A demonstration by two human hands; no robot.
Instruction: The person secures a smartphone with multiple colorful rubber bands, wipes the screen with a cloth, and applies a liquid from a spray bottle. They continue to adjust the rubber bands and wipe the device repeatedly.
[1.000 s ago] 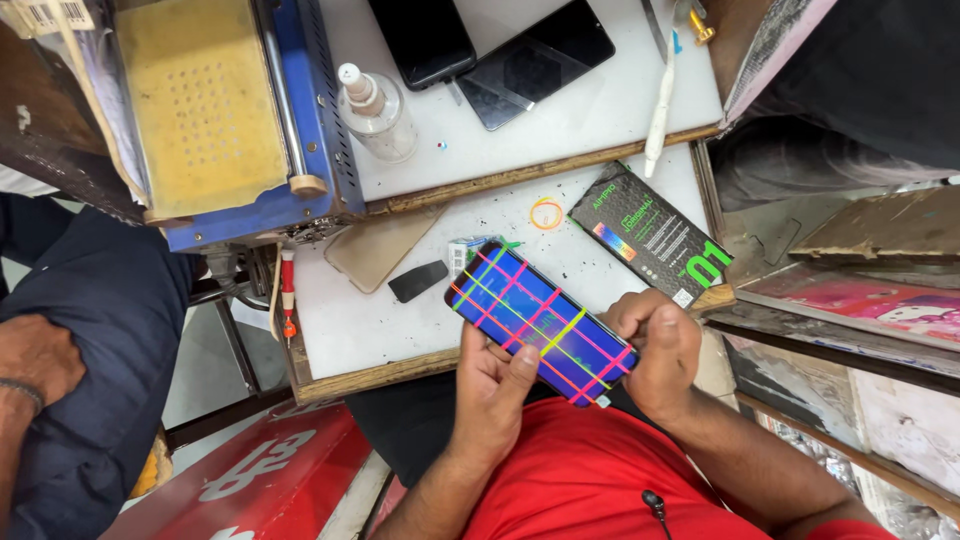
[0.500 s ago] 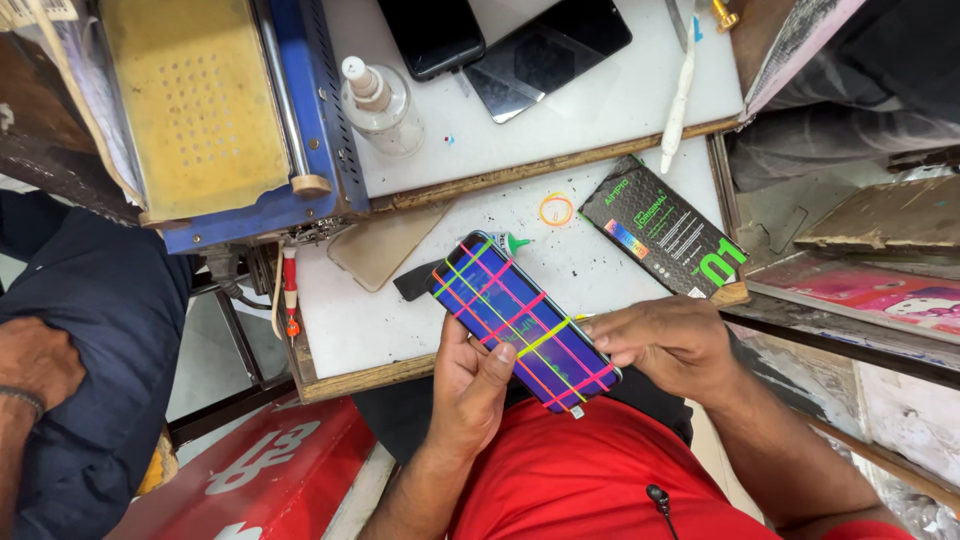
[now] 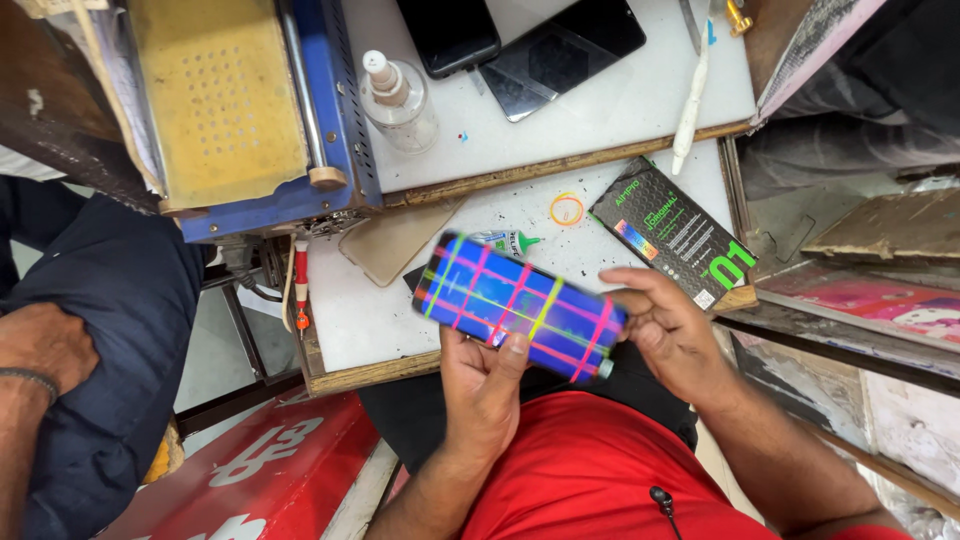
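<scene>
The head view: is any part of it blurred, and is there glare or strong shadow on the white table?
In the head view, the phone with its bright striped screen is smeared by motion, as are the left hand and right hand. The white table, spray bottle and black box are sharp. Light is even, with soft shadows and no harsh glare.
</scene>
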